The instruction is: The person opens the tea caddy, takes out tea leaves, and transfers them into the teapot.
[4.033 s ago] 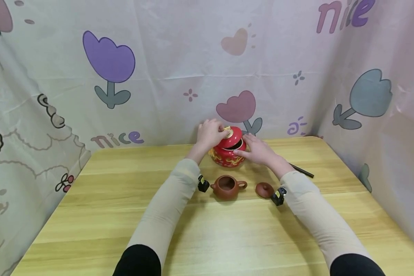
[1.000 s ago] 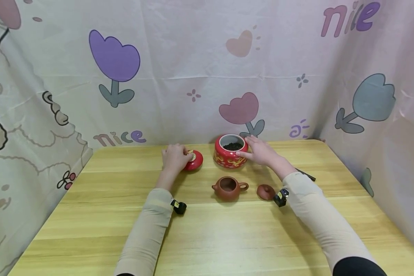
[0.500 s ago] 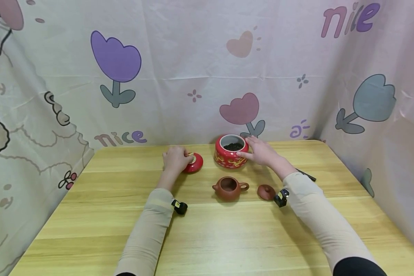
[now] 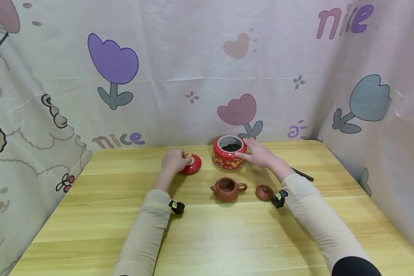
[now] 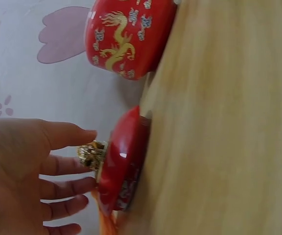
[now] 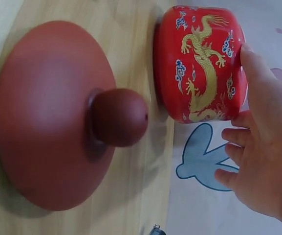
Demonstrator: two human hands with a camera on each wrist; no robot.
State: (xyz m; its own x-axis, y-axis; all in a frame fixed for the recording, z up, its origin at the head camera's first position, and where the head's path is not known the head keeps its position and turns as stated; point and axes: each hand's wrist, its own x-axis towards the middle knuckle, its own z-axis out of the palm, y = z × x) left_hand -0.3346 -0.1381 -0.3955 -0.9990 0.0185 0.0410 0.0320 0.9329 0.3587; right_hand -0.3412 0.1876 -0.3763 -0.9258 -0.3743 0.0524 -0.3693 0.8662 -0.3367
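Note:
My left hand [image 4: 174, 161] pinches the gold knob of a red lid [image 4: 194, 165] between thumb and fingertips. The lid sits low on the tabletop, left of a red tea jar [image 4: 227, 160]. Gold dragons decorate the jar, and dark dry tea leaves [image 4: 231, 147] show inside its white mouth. From the right, my right hand [image 4: 260, 154] holds the jar, thumb on the near side and fingers round the far side. In front of the jar stands a brown clay teapot [image 4: 226, 190], uncovered. Its small round lid [image 6: 53, 117] lies to the right, close below my right wrist.
A thin black stick [image 4: 303, 174] lies on the wooden table [image 4: 210, 237] behind my right forearm, partly hidden. A printed cloth [image 4: 172, 57] rises along the table's back edge and hangs at both sides. An orange tassel [image 5: 106, 223] hangs by the red lid.
My left hand has lifted the red lid off the jar, carried it left and lowered it to the table, exposing the tea leaves. My right hand has stayed at the jar.

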